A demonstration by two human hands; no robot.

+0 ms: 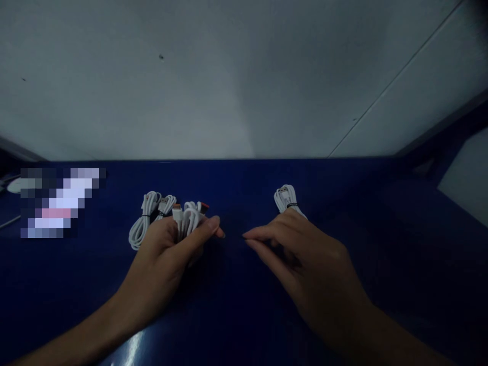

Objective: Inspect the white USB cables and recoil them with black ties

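Observation:
My left hand (168, 254) is closed around a bundle of white charging cable (188, 216) with an orange-tipped plug, held just above the dark blue table (236, 193). To its left lies a coiled white cable (142, 223) tied with a black band, another plug end beside it. My right hand (301, 254) rests on the table with fingers stretched toward the left hand, holding nothing. Just behind the right hand lies a second bundled white cable (286, 199) with a black tie.
A pale wall (229, 76) rises directly behind the table's back edge. A blurred-out patch (61, 203) sits at the far left of the table. A white surface (467, 173) shows at the right edge.

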